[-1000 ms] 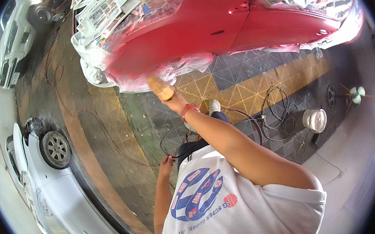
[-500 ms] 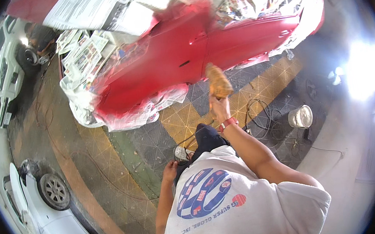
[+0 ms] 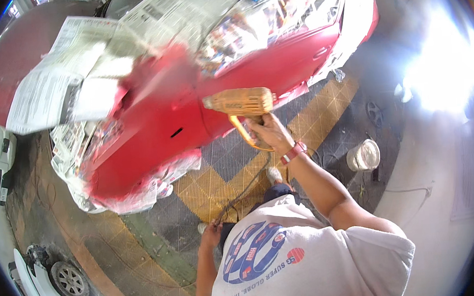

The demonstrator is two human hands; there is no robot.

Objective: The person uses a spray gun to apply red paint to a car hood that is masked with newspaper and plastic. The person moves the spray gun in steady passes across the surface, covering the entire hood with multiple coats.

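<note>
My right hand (image 3: pixel 270 132) is wrapped round the handle of a worn yellow heat gun (image 3: pixel 241 101), held level with its nozzle toward the left. The gun hangs in front of the side of a red car (image 3: pixel 162 117), near a door seam; I cannot tell the gap between nozzle and panel. From the gun a dark cord (image 3: pixel 246 189) runs down to my left hand (image 3: pixel 213 233), low at my left side, whose fingers are closed on it. Newspaper sheets (image 3: pixel 271 20) mask the car's windows, and more paper lines its lower edge.
A white bucket (image 3: pixel 363 156) and a wheel cover (image 3: pixel 374 114) lie on the tiled floor (image 3: pixel 222 168) to the right, beside loose cables. A glaring lamp (image 3: pixel 445 65) shines at the right. White vehicles stand at the left, one with a bare wheel (image 3: pixel 70 282).
The heat gun has swung from pointing away to pointing left, and my right hand has turned with it. My view has shifted, so the car sits further left. The cord now shows at my left hand.
</note>
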